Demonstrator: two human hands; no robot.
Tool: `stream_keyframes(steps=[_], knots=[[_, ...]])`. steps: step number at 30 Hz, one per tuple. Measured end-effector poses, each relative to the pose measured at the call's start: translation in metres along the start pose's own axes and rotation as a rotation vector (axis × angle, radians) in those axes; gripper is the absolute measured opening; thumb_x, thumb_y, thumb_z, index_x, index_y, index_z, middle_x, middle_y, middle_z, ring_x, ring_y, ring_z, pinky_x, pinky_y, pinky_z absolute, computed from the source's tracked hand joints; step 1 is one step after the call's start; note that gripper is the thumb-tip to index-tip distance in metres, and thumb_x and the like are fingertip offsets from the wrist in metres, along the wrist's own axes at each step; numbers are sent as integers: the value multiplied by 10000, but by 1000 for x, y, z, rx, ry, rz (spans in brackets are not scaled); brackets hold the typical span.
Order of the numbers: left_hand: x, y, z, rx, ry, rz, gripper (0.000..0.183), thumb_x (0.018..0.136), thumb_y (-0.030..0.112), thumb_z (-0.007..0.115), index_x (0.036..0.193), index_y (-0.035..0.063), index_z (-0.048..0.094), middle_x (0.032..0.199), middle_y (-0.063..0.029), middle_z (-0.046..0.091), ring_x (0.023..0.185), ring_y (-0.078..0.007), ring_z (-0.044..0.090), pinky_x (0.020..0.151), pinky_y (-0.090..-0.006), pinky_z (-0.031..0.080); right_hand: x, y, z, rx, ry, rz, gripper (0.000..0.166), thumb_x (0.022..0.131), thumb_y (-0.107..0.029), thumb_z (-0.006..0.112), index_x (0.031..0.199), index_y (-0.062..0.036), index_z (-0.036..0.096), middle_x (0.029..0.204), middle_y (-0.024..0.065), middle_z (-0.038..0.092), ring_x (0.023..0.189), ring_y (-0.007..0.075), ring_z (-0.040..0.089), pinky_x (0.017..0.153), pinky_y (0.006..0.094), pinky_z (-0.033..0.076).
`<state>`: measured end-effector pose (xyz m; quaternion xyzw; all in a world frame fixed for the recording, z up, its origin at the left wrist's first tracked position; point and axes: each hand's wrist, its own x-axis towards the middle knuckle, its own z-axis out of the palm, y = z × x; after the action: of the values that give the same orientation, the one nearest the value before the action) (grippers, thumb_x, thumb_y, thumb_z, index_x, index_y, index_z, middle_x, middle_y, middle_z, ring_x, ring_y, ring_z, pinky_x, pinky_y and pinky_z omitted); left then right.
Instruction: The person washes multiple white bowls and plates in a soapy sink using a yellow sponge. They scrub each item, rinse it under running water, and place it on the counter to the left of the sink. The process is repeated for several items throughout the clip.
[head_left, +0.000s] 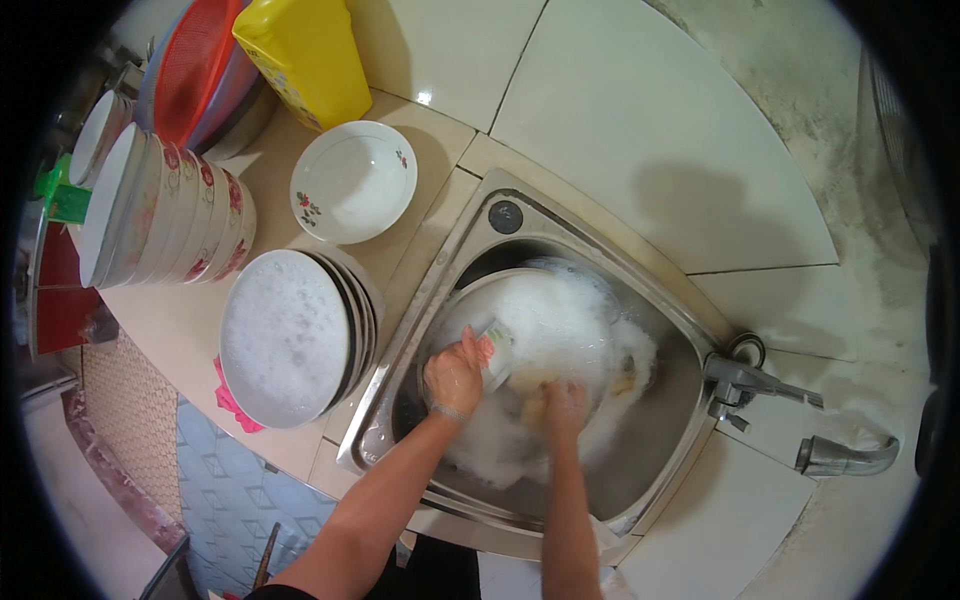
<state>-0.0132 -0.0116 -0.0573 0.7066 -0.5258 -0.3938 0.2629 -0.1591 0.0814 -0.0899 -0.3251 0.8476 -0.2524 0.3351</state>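
My left hand grips a small white bowl or cup with a pink-and-green flower print, tilted over the suds. Beside it, my right hand is partly sunk in white foam. A blurred yellowish patch shows by its fingers; whether they hold something is hidden. Both hands are over a large round basin filled with soapy water. That basin sits inside a stainless steel sink. Another yellowish item shows through the foam at the right.
Left of the sink stand a stack of foam-topped plates, a flowered bowl and a leaning stack of bowls. Behind are a yellow container and a red strainer. A metal faucet rises at the right.
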Motion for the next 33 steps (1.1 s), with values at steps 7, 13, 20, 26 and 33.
stream_keyframes(steps=[7, 13, 20, 26, 33], knots=[[-5, -35, 30, -225, -118, -11, 524, 825, 382, 420, 536, -35, 549, 522, -223, 497, 516, -347, 524, 527, -377, 416, -8, -77, 28, -78, 315, -429, 397, 766, -258, 474, 1025, 43, 473, 1065, 258, 424, 996, 364, 382, 834, 450, 304], [4, -22, 41, -74, -148, -168, 504, 843, 333, 397, 543, -44, 545, 562, -237, 507, 521, -362, 518, 548, -409, 408, 70, 49, 42, -428, -17, -89, 370, 739, -234, 501, 1013, 14, 505, 1023, 200, 491, 994, 305, 436, 837, 381, 339], [-1, -80, 59, 821, -457, 348, 219, 805, 227, 434, 815, 73, 591, 822, -85, 571, 760, -217, 548, 609, -353, 419, 54, 72, 25, -544, -414, 339, 353, 702, -185, 539, 1017, -28, 518, 1070, 185, 481, 1051, 297, 416, 915, 355, 294], [-6, -85, 64, 1200, -665, 351, 199, 789, 203, 440, 868, 108, 596, 872, -40, 583, 814, -181, 551, 625, -349, 417, -20, 12, 40, -198, 88, -162, 340, 684, -148, 547, 1011, -59, 529, 1110, 189, 454, 1071, 329, 396, 934, 376, 276], [-4, -83, 60, 954, -549, 282, 204, 788, 189, 425, 843, 107, 604, 820, -63, 593, 774, -204, 560, 622, -360, 419, 1, -13, -7, -767, -346, -740, 277, 685, -48, 507, 957, -92, 540, 1053, 175, 487, 997, 332, 451, 847, 392, 358]])
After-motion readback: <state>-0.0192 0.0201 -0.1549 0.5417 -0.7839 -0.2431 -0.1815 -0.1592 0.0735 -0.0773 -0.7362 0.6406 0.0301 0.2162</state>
